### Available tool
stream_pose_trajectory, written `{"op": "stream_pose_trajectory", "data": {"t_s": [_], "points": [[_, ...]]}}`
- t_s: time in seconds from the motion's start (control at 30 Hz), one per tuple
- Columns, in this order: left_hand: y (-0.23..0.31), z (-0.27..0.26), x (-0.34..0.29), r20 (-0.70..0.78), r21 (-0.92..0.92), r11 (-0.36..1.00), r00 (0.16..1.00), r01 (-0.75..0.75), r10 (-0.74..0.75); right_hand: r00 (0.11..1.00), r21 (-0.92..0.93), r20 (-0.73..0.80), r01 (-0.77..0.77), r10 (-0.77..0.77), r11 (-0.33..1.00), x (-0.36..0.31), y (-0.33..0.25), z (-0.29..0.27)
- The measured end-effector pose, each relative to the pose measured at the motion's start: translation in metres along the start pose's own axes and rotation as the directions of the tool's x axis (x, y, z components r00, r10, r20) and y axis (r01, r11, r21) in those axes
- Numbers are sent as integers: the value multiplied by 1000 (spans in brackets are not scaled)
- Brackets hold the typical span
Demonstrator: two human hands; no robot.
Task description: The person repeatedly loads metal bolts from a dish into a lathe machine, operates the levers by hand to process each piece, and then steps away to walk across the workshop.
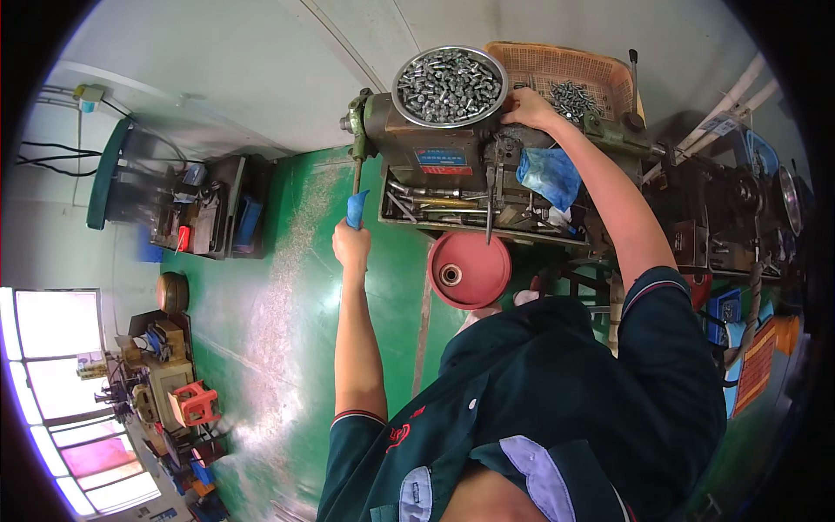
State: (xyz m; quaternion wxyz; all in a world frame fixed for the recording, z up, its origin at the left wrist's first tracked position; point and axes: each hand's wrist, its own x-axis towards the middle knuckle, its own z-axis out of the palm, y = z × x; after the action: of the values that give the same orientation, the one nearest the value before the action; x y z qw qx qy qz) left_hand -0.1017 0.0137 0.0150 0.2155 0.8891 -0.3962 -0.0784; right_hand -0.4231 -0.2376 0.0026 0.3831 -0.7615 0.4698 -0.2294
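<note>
My left hand [351, 246] is closed round the lower end of a lever [357, 172] whose grip is wrapped in blue cloth [356, 209]. The lever comes down from the left end of a green-brown lathe-like machine [430, 148]. My right hand [527, 110] reaches to the middle of that machine, just right of a round steel bowl [396, 94] heaped with small metal parts [450, 85]. Its fingers are bent together, and whatever is between them is hidden. A blue rag [551, 174] hangs below my right wrist.
An orange plastic basket [513, 54] with more metal parts [571, 99] sits behind my right hand. Long tools [448, 202] lie in the tray under the machine. A red drum [474, 274] stands below it. Another machine [713, 209] is at right, and a red stool [194, 404] at far left.
</note>
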Motion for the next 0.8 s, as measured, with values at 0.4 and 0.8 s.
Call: {"op": "stream_pose_trajectory", "data": {"t_s": [0.4, 0.8], "points": [[-5, 4, 3, 2, 8, 999, 999, -32, 32, 999, 152, 6, 46, -48, 987, 7, 15, 6], [-66, -19, 71, 48, 260, 963, 997, -68, 57, 998, -243, 10, 62, -61, 968, 6, -12, -25]]}}
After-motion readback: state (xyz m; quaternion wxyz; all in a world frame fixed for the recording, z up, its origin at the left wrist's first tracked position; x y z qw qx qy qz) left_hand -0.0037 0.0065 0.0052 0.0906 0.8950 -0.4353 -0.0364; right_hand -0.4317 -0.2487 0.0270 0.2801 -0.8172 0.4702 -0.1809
